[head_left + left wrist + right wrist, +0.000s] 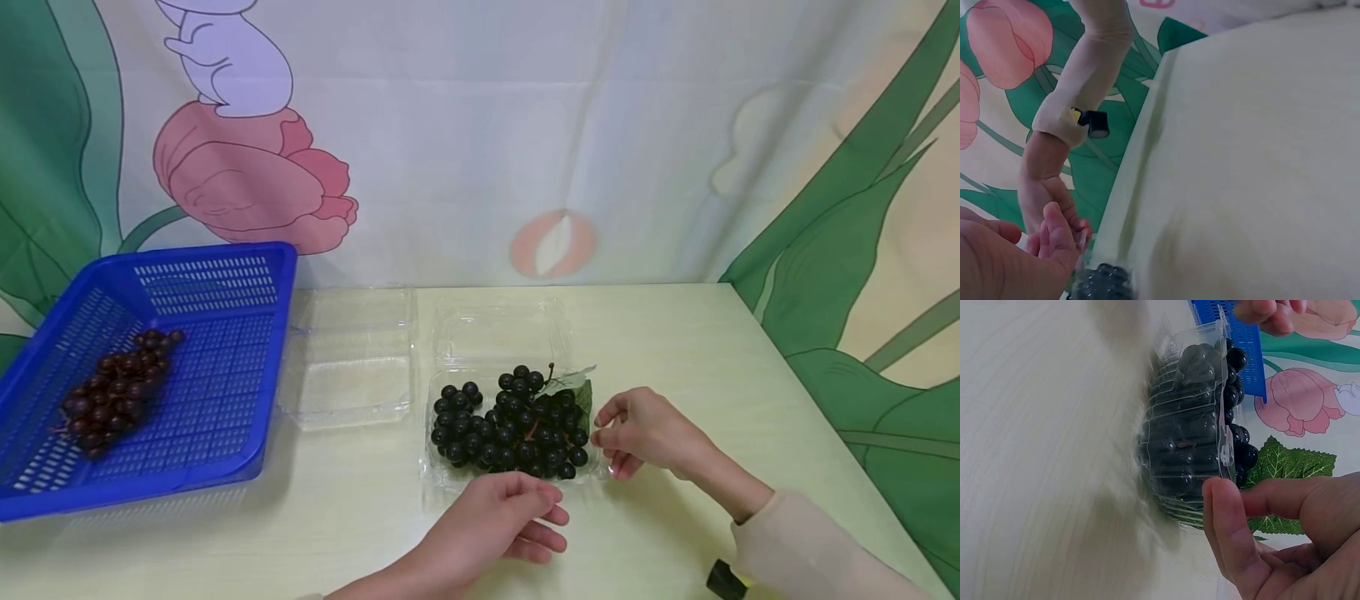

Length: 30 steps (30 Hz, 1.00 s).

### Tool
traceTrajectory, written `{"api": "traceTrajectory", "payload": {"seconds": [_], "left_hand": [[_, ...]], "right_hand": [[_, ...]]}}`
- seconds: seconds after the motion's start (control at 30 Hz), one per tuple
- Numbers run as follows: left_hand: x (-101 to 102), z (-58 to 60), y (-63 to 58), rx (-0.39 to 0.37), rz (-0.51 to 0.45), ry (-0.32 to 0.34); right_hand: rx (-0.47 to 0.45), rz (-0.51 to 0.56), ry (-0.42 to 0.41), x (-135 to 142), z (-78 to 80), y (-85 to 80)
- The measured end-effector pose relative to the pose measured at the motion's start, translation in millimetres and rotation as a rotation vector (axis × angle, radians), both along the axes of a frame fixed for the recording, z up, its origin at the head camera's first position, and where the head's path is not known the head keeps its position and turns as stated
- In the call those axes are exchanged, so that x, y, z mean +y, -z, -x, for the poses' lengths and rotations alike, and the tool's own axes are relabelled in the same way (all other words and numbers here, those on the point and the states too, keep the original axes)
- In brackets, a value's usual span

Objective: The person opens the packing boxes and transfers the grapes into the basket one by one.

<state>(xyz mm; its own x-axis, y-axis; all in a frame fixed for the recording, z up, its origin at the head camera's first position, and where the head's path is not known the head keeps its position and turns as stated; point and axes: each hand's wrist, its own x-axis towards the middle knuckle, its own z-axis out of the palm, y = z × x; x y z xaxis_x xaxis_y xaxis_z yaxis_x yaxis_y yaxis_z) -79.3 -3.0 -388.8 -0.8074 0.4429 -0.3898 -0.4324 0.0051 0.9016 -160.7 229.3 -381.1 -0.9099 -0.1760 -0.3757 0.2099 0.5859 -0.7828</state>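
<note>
A clear plastic clamshell container (431, 467) lies on the table with its lid (498, 333) folded back. In its base sits a bunch of dark grapes (517, 425), with a green leaf (1297, 465) at the right end. My right hand (648, 433) pinches the container's right rim between thumb and fingers, which the right wrist view shows close up. In front of the container hovers my left hand (498, 521), its fingers loosely bent and holding nothing. The left wrist view catches only a few grapes (1104, 284) beyond the left hand.
A second clear clamshell (348, 392) lies unfolded to the left. Farther left stands a blue plastic basket (272, 392) with a bunch of reddish-brown grapes (120, 392) inside. A printed curtain (450, 167) hangs behind the table. Near the right sleeve is a small black object (726, 579).
</note>
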Motion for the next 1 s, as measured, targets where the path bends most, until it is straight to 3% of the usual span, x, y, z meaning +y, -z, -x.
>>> {"api": "traceTrajectory", "payload": {"seconds": [0.23, 0.53, 0.67, 1.0], "left_hand": [[-10, 12.5, -15.6, 0.24, 0.082, 0.008], [-19, 32.1, -28.8, 0.569, 0.392, 0.021], [-20, 37.2, -31.0, 0.672, 0.499, 0.021], [-21, 50.2, -31.1, 0.86, 0.644, 0.016]], "right_hand": [[-0.005, 0.016, -0.003, 1, -0.3, 0.2], [-0.001, 0.046, -0.017, 2, -4.1, -0.5], [-0.001, 0.049, -0.018, 3, -4.8, 0.1], [0.005, 0.054, -0.019, 3, -5.8, 1.3]]}}
